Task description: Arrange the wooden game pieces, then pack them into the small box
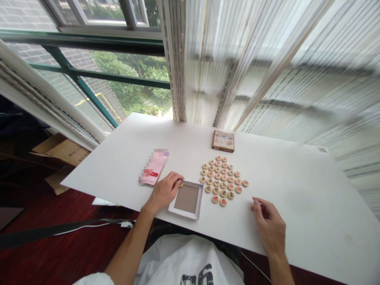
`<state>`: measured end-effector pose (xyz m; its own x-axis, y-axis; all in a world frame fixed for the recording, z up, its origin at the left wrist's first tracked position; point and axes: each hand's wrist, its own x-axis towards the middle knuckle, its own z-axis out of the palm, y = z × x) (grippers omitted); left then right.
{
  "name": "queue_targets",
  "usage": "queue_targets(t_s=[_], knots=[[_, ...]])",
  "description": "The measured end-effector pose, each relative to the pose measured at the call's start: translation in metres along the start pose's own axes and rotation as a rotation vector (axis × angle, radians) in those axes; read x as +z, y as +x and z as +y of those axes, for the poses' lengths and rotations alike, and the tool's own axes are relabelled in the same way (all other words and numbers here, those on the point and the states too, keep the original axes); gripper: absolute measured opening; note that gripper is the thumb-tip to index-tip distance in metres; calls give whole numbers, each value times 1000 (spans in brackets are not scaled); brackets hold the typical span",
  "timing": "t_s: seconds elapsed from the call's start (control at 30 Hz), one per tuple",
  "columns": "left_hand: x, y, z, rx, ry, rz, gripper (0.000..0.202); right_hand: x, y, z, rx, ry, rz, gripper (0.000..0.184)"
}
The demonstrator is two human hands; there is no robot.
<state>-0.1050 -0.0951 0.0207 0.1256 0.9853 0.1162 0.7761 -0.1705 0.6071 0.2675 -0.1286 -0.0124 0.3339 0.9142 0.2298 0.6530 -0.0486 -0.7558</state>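
Several round wooden chess pieces [222, 180] with red and black characters lie in a cluster on the white table [297, 186]. A shallow white box tray [187, 199] sits just left of them, near the front edge. My left hand [164, 192] rests at the tray's far left corner, fingers curled, with one wooden piece [181, 183] at its fingertips. My right hand [268, 223] lies on the table to the right of the cluster, fingers loosely bent, holding nothing that shows. A printed box lid [223, 141] lies behind the pieces.
A phone [153, 168] with a pink screen lies left of my left hand. Striped curtains [267, 71] hang behind the table, and a window [103, 71] is at the back left. Cardboard boxes [61, 152] sit on the dark floor at left.
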Motion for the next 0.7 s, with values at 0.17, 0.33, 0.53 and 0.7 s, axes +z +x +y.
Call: queue_targets(t_s=[0.17, 0.33, 0.53, 0.7], knots=[[-1, 0, 3, 4, 1, 11, 22, 0, 0, 0, -1, 9, -7, 35], [-2, -1, 5, -8, -8, 13, 22, 0, 0, 2, 9, 14, -10, 33], [-1, -1, -2, -1, -84, 34, 26, 0, 1, 1, -5, 15, -7, 35], [7, -2, -11, 19, -176, 135, 27, 0, 0, -4, 18, 17, 11, 33]])
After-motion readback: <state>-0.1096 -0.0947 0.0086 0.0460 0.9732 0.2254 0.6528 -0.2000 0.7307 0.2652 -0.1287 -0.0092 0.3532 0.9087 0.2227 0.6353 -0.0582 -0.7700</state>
